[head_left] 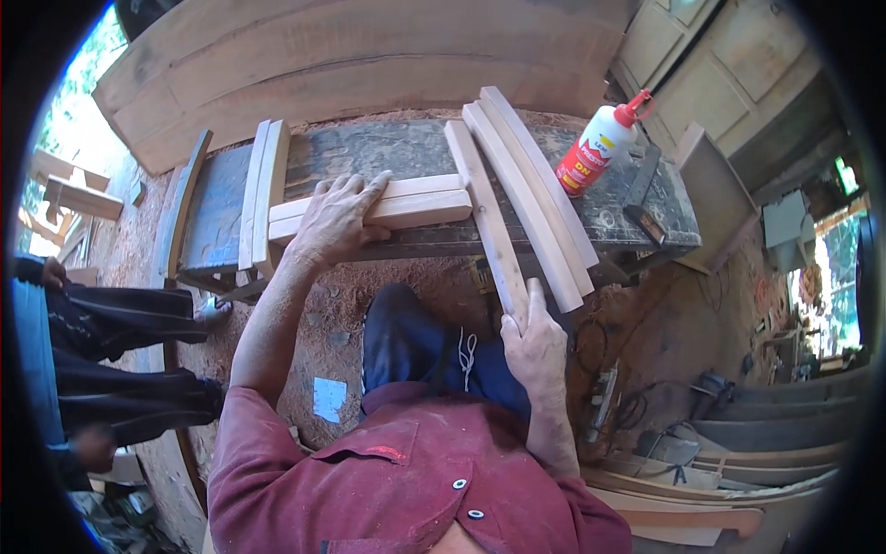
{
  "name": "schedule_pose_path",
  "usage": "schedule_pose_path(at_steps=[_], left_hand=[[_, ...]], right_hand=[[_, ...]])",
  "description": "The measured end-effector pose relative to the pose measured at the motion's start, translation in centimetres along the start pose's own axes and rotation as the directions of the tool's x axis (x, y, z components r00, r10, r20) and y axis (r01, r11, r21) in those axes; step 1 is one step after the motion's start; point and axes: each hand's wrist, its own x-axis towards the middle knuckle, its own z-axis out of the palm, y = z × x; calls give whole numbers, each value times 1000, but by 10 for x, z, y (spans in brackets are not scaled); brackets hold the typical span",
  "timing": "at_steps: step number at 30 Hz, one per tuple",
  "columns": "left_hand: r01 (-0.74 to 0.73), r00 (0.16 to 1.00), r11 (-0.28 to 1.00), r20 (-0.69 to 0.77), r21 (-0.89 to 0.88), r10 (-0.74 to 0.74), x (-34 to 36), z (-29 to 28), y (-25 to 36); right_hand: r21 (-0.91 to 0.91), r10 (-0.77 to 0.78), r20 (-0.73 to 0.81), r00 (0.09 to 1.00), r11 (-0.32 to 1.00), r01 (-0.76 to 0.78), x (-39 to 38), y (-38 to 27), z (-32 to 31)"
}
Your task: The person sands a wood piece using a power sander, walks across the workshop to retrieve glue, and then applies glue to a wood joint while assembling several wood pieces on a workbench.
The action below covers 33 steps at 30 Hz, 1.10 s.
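My left hand [343,214] lies across two short pale wooden rails [420,201] placed side by side, its fingers over the far edge and its thumb at the near side. The rails' left ends meet a pair of upright-lying wooden strips [264,189]. My right hand [535,346] grips the near end of a long wooden strip [491,217], index finger stretched along it. That strip slants away from me across the bench edge, against or very near the rails' right ends. Just right of it lie several similar strips [528,198], side by side.
A white and red glue bottle [598,148] stands on the dark workbench [369,152], near a try square [643,198]. Wide boards [369,65] lean behind the bench. Another person's legs [129,319] are at the left. Timber [775,434] and cables lie at the right.
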Motion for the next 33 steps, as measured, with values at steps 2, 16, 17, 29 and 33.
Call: schedule_pose_path(at_steps=[2, 16, 17, 29, 33], left_hand=[[32, 998, 999, 54, 24, -33, 3, -3, 4], [19, 998, 997, -55, 70, -15, 9, 19, 5], [-1, 999, 997, -49, 82, 5, 11, 22, 6], [-95, 995, 995, 6, 23, 95, 19, 22, 2], [-78, 997, 997, 8, -23, 78, 18, 16, 3]], right_hand=[[-39, -180, 75, 981, 982, 183, 2, 3, 1], [-75, -305, 115, 945, 946, 314, 13, 3, 8], [-95, -297, 100, 950, 947, 306, 12, 4, 8], [171, -254, 112, 961, 957, 233, 24, 13, 14], [301, -157, 297, 942, 951, 64, 39, 9, 2]])
